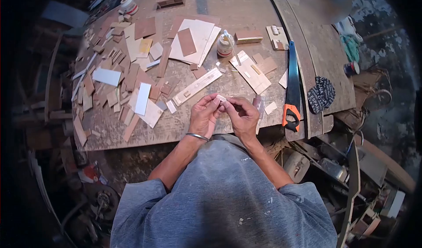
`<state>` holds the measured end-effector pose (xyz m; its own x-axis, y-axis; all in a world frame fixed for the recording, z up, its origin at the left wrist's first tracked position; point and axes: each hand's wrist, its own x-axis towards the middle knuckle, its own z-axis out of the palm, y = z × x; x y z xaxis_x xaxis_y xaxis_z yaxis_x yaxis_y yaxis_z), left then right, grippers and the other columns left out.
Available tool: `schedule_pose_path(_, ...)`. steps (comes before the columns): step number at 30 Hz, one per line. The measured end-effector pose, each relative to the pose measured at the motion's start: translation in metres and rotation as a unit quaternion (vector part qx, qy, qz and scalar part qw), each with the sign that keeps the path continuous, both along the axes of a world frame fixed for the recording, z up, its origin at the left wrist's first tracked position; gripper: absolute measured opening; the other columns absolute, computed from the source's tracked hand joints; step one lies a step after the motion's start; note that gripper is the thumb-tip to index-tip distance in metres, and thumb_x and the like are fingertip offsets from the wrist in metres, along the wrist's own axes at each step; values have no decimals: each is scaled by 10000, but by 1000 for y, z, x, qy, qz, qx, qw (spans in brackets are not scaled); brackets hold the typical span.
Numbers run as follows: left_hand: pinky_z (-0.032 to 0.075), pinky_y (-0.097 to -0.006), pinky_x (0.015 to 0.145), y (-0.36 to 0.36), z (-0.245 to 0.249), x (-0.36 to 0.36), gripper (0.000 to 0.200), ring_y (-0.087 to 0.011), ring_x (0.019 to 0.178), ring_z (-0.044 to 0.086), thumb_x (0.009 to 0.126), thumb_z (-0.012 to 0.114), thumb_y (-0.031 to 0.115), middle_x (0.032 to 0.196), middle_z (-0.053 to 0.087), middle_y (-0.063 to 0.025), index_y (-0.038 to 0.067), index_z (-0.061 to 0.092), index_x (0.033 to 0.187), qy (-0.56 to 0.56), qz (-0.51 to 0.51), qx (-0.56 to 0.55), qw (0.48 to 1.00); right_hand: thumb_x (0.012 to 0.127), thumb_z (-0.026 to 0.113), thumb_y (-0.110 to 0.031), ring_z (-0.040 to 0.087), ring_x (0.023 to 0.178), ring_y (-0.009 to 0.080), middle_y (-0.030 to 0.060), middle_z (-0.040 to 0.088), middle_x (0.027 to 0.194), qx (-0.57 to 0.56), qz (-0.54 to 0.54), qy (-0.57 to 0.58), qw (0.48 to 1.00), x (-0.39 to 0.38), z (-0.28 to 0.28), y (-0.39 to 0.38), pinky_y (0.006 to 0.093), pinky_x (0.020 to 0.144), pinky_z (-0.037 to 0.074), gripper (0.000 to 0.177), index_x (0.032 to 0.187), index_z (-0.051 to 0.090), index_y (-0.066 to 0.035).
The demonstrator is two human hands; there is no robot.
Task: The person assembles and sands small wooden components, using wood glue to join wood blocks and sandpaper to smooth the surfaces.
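Observation:
Between the fingertips of both hands is a small pale wood piece [221, 98], held just above the bench's near edge. My left hand [204, 113] pinches it from the left, with a bracelet on the wrist. My right hand [241, 115] pinches it from the right. A long light wood strip [198, 86] with a small block on it lies beyond my left hand. Past my right hand lies a light board [250, 72] with small pieces on it. A glue jar [225, 45] with a stick leaning by it stands farther back.
A handsaw [292, 85] with an orange handle lies at the right, beside a round dark patterned cloth [321, 95]. Many wood offcuts [105, 76] cover the left of the workbench [246, 6]. A white jar [129, 5] stands at the back left.

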<state>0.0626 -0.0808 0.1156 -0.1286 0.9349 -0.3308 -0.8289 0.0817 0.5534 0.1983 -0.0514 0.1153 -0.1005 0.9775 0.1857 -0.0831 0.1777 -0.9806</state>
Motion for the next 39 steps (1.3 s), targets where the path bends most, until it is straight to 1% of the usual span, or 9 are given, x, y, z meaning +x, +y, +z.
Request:
schedule_pose_path(7,589,-268,800,25,12,-55,253,-165,892,713,965,684,36,1030,728,-123,-54,649,1199,84,-115,-3,990,906,736,-11,693,788,124,99,735,905,-48,-2,-17,999,-39,30,6,250,710,551,168,1069,738,29)
schedule_pose_path(10,586,-270,795,36,14,-67,235,-155,881,710,955,696,41,1017,730,-117,-55,662,1167,71,-152,-1,986,899,730,4,697,773,136,109,739,867,95,30,-181,978,-37,35,19,249,697,543,183,1081,743,23)
schedule_pose_path(13,589,-285,794,48,2,-67,228,-154,879,709,945,712,55,1002,727,-101,-50,669,1142,47,-169,0,984,887,755,-25,695,743,143,115,739,839,83,-11,-171,982,-36,29,21,261,649,526,123,994,737,32)
schedule_pose_path(18,598,-307,760,75,-16,-47,226,-175,853,719,935,723,91,942,711,-75,-12,653,1124,70,-97,-65,991,882,781,-72,623,675,84,46,689,745,-24,13,-130,991,-12,-3,49,245,593,484,119,860,694,6)
schedule_pose_path(22,598,-306,697,111,-36,-52,234,-198,813,727,931,719,131,944,702,-82,25,623,1116,81,-41,-122,988,940,719,-146,598,698,89,42,682,778,-42,-5,-229,973,7,-20,143,260,645,491,160,984,708,8)
schedule_pose_path(28,581,-302,601,161,-70,-57,289,-208,751,725,917,691,70,940,701,-76,40,610,1193,173,-33,-154,972,874,697,-126,666,885,393,212,658,1028,150,131,-377,904,-1,-62,308,463,773,535,399,1264,666,-45)
schedule_pose_path(32,488,-246,536,185,-117,-31,357,-79,659,641,873,660,16,750,674,1,42,693,1227,445,-105,-95,884,903,702,-225,666,905,370,177,620,1096,211,259,-507,795,-16,-53,364,471,790,544,505,1390,608,-132)
schedule_pose_path(36,477,-211,555,205,-139,-7,386,-41,621,556,889,677,19,752,640,44,59,691,1272,275,-100,-117,949,898,718,-290,662,976,388,174,613,1126,214,342,-593,697,-30,-51,384,488,821,549,510,1385,610,-183)
schedule_pose_path(39,487,-217,591,209,-141,1,343,-46,645,551,911,681,36,780,614,50,54,688,1253,207,-110,-99,967,891,736,-290,661,982,384,166,615,1110,217,362,-583,695,-32,-55,390,483,825,549,485,1351,637,-176)
